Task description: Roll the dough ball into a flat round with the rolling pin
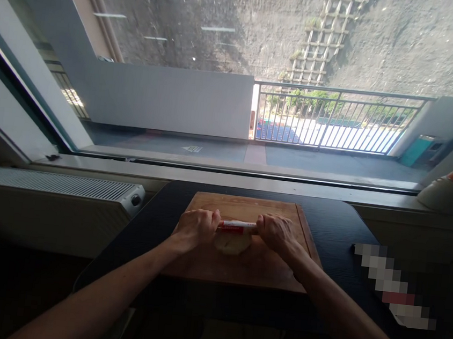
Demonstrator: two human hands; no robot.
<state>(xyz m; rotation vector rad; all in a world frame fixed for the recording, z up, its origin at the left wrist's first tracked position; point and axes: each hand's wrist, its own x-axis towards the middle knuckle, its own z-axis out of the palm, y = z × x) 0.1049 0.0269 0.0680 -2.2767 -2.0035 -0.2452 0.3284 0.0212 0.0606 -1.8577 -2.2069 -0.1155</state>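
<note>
A wooden board [235,272] lies on the dark table, and on it rests a flat, roundish, pale piece of dough [232,244]. Across the far part of the dough lies a rolling pin [238,227] with a red and white wrapper or label on its middle. My left hand [197,224] is closed round the pin's left end. At its right end, my right hand [278,232] grips it the same way. Both forearms reach over the board from below, and the pin's ends are hidden inside my fists.
The black table [332,218] has rounded corners and stands against the window sill [249,181]. A white radiator [55,184] is at the left. On the table's right lies a flat, blurred-out object [394,287]. A white pot-like thing [446,191] sits on the sill.
</note>
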